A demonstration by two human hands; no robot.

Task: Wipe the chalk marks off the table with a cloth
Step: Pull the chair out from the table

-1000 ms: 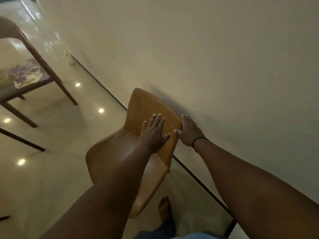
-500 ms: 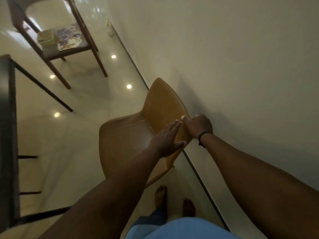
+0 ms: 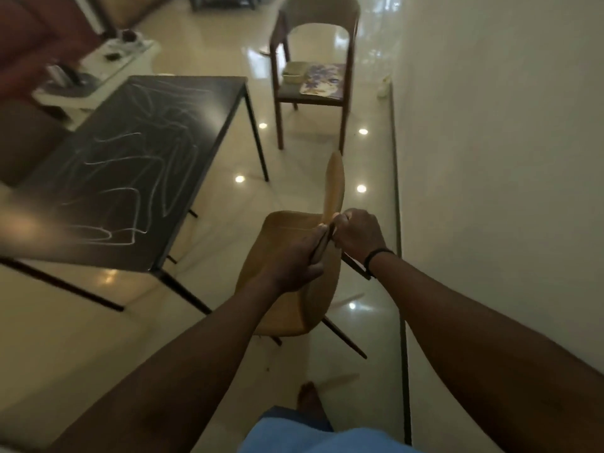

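At the bottom edge of the frame a patch of light blue clothing point(image 3: 313, 439) shows, with a bare foot point(image 3: 309, 398) just above it on the glossy cream floor point(image 3: 65, 338). Two bare forearms reach up from the lower corners toward the centre. The left hand point(image 3: 294, 259) has its fingers curled round the edge of the backrest of a tan chair point(image 3: 287, 305), gripping it from the left; the right hand point(image 3: 358, 235), with a dark band at the wrist, is clenched on the same edge from the right, its knuckles almost meeting those of the other hand. The chair sits in the centre of the frame, its backrest seen edge-on as a thin upright blade, and its dark legs splay toward the lower right. A plain pale wall point(image 3: 506, 158) fills the right side. To the left of centre stands the black table point(image 3: 137, 165), its top covered with looping white chalk marks point(image 3: 124, 178); it is well apart from both hands. Farther off, at upper centre, a wooden chair point(image 3: 313, 70) carries a patterned purple and white item and a small pale box on its seat. At the upper left a low white table holds a few dark things, too blurred to name. No cloth can be made out with certainty.
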